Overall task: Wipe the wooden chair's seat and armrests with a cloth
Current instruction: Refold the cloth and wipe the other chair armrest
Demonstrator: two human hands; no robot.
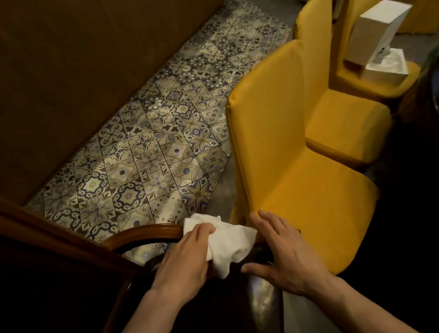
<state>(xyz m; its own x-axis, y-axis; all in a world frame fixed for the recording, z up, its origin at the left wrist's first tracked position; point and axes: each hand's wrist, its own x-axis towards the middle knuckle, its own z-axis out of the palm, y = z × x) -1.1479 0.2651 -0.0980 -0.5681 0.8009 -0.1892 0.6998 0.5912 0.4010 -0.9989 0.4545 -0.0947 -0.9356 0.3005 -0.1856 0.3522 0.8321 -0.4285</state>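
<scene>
Yellow chair (298, 143) crowds armrest (144, 232) on right; tiled floor (142, 146) beyond armrest open.

Wooden chair (144, 232): seat lost in shadow at lower centre, armrest partly hidden beneath cloth (230, 247). Both forearms cut by bottom edge. White box (379, 32), upper right: markings too small to read.

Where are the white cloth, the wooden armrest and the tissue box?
white cloth (229, 245), head view, its middle.
wooden armrest (150, 232), head view, curved top rail.
tissue box (387, 68), head view, its top.
</scene>
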